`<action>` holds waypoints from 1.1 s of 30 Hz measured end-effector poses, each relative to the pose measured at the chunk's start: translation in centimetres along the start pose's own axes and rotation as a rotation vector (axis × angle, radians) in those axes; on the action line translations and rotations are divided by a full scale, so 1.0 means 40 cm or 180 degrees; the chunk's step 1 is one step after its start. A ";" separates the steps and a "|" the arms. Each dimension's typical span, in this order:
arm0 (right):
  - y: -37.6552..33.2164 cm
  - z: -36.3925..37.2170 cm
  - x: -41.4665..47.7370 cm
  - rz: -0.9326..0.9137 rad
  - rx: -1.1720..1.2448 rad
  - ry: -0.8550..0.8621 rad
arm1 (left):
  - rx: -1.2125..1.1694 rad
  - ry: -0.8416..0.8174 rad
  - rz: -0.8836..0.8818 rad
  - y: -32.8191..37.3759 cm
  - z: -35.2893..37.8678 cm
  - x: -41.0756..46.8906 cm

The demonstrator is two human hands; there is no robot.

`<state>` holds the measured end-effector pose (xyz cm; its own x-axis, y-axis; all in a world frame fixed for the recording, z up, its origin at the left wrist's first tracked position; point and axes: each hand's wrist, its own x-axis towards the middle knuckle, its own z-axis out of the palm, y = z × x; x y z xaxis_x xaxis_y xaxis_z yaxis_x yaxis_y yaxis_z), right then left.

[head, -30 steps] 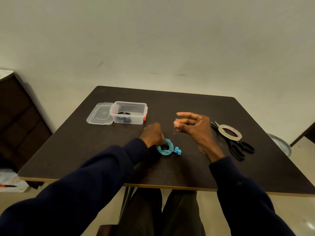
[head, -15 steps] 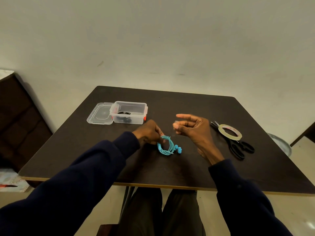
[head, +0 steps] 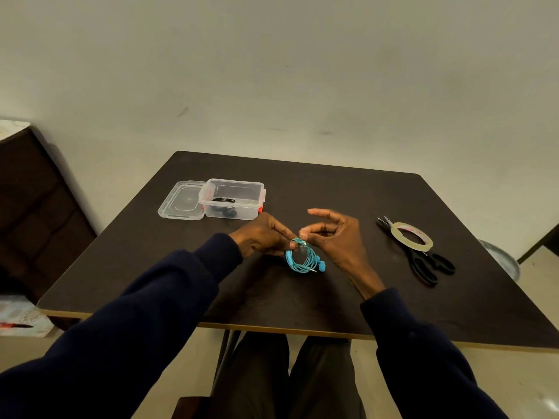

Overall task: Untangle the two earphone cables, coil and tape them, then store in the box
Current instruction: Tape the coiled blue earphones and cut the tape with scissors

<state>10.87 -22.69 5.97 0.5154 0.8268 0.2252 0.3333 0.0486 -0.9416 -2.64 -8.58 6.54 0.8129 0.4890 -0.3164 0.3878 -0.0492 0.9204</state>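
A coiled blue earphone cable [head: 302, 259] hangs just above the dark table [head: 363, 201], its earbuds at the lower right of the coil. My left hand [head: 263, 235] pinches the coil at its top. My right hand [head: 335, 237] is right beside it, thumb and finger pinching a small clear piece of tape [head: 303, 234] at the coil's top, the other fingers spread. A clear plastic box [head: 232, 198] stands behind my left hand with a black earphone coil [head: 223, 207] inside. Its lid [head: 181, 204] lies to the left of the box.
A roll of clear tape [head: 411, 234] lies on black scissors [head: 423, 258] at the right of the table. A dark cabinet [head: 33, 207] stands to the left, and a metal bowl [head: 499, 258] sits low past the table's right edge.
My left hand has lifted the blue coil off the table and toward the right. My right hand has come down and left with the tape until it meets the coil's top.
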 end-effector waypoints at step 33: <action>0.032 0.021 0.013 0.0022 -0.0178 0.0304 | 0.1304 0.1123 0.1688 -0.054 0.074 -0.002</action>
<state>10.90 -21.75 4.69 0.5898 0.7697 0.2442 0.3717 0.0097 -0.9283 -2.25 -11.10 3.90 0.7750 0.5559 0.3006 0.1700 -0.6415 0.7480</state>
